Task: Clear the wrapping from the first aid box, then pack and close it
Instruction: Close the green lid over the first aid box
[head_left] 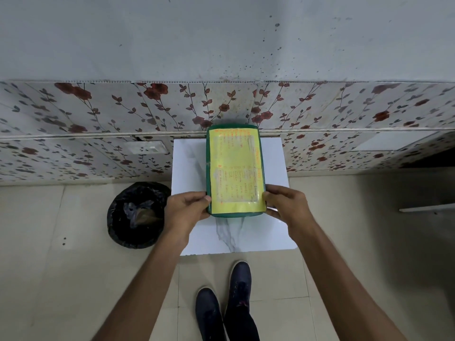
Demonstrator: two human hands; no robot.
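Note:
A green first aid box (235, 169) with a large yellow label of handwritten text on its lid sits over a small white marble-patterned table (189, 168). The lid looks closed. My left hand (187, 209) grips the box's near left corner, thumb on top. My right hand (286, 207) grips the near right corner the same way. Whether the box rests on the table or is lifted slightly I cannot tell. No loose wrapping shows on the box.
A bin lined with a black bag (138, 215) stands on the floor left of the table, something brown inside. A floral-tiled wall (98, 114) with a socket (147, 147) is behind. My dark shoes (226, 299) are below the table's near edge.

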